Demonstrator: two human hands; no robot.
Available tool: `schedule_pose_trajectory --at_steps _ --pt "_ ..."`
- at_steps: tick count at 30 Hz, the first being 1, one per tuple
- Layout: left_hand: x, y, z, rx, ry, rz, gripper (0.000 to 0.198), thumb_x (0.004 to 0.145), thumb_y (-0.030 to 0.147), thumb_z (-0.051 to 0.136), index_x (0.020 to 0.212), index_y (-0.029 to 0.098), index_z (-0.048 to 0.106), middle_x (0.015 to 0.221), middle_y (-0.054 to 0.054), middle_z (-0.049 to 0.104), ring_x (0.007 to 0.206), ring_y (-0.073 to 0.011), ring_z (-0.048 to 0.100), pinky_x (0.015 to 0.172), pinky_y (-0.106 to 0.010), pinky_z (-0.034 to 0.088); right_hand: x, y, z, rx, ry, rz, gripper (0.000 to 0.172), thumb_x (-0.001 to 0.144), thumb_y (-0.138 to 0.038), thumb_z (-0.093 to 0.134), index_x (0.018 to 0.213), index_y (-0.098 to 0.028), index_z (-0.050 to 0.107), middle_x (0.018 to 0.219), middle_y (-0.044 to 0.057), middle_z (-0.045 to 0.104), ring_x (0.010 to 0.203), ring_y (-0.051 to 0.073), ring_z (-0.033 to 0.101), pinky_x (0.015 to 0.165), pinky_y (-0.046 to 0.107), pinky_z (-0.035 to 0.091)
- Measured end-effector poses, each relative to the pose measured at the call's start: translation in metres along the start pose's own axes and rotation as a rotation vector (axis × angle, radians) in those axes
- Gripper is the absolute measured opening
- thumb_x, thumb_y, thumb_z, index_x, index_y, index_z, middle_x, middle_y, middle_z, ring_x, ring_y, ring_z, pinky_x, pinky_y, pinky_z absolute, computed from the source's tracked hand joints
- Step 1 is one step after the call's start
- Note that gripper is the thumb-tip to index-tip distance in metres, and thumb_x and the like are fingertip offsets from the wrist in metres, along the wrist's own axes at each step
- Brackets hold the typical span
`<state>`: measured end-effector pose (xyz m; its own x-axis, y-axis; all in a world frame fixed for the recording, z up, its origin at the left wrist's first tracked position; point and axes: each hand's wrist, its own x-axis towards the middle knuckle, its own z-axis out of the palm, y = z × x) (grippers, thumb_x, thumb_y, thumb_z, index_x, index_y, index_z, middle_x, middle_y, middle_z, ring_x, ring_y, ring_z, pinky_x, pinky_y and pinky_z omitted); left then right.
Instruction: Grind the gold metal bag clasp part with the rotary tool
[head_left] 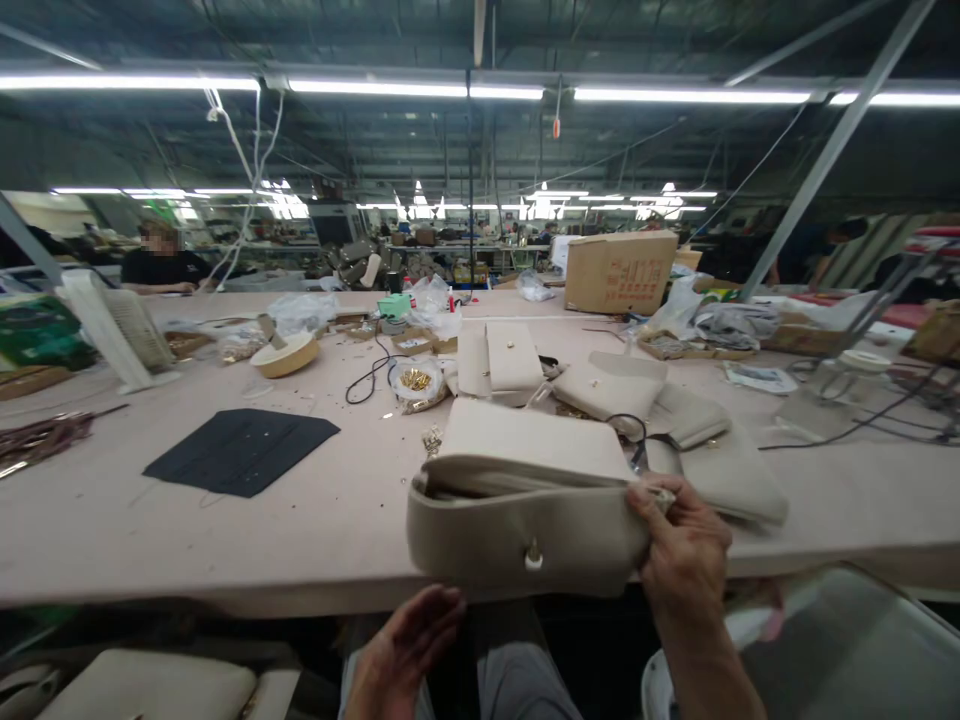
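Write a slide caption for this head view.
Right hand grips a beige leather handbag at the pink worktable's edge; left hand open below.

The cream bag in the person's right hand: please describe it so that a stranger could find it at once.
On the long pale worktable, look at the near edge in the middle. The cream bag hangs over it, pinched at its right corner by the right hand. Unlike the bags lying flat behind it, its mouth gapes open and a small metal clasp faces the camera.

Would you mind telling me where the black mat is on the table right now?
In the head view, the black mat lies flat on the table's left half, left of the beige bag pinched by the right hand.
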<state>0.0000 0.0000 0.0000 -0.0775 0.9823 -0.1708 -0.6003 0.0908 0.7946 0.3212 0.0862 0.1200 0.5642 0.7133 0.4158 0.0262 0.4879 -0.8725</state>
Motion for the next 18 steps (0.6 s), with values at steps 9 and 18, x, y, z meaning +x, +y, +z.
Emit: schedule_pose_trajectory --at_steps 9,18 --pt "-0.005 0.058 -0.013 -0.12 -0.233 -0.432 0.079 0.081 0.075 0.075 0.13 0.012 0.075 0.117 -0.016 0.08 0.13 -0.0435 0.065 0.119 -0.055 0.046 -0.097 0.024 -0.025 -0.07 -0.401 0.257 0.037 0.083 -0.052 0.084 0.075 -0.02 0.066 0.073 0.002 0.056 0.064 0.016 0.051 0.058 0.025 0.042" --pt "0.002 0.043 -0.016 0.285 0.127 -0.194 0.077 0.047 0.028 0.105 0.112 0.018 0.064 0.107 -0.01 0.077 0.101 -0.0326 0.074 0.09 -0.045 0.06 -0.144 0.04 -0.048 -0.243 -0.72 0.633 0.047 0.082 -0.062 0.082 0.099 -0.022 0.063 0.095 0.005 0.069 0.079 0.021 0.067 0.067 0.026 0.056"
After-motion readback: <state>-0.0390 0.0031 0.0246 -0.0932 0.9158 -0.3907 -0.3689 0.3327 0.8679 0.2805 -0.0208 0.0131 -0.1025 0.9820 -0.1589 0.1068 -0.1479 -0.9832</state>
